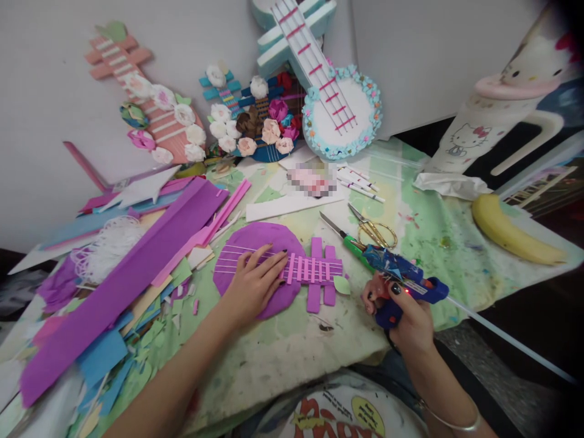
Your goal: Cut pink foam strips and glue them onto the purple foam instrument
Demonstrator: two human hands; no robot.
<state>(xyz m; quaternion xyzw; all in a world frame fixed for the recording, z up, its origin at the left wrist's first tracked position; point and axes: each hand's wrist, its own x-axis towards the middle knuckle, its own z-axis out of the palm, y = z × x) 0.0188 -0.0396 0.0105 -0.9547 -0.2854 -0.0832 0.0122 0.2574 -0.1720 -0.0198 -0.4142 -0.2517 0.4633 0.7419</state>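
Note:
A purple foam guitar lies flat on the table, its round body to the left and its neck with pink frets and white strings to the right. My left hand rests flat on the round body, fingers stretched out toward the neck. My right hand is wrapped round the handle of a blue glue gun just right of the guitar's head, its nozzle pointing left and a red light showing. A small green leaf sits at the guitar's head.
Gold-handled scissors and a green-handled cutter lie behind the glue gun. A long purple foam strip and scraps cover the left. Finished flower-decked guitars lean on the wall. A banana lies right, beside a Hello Kitty cup.

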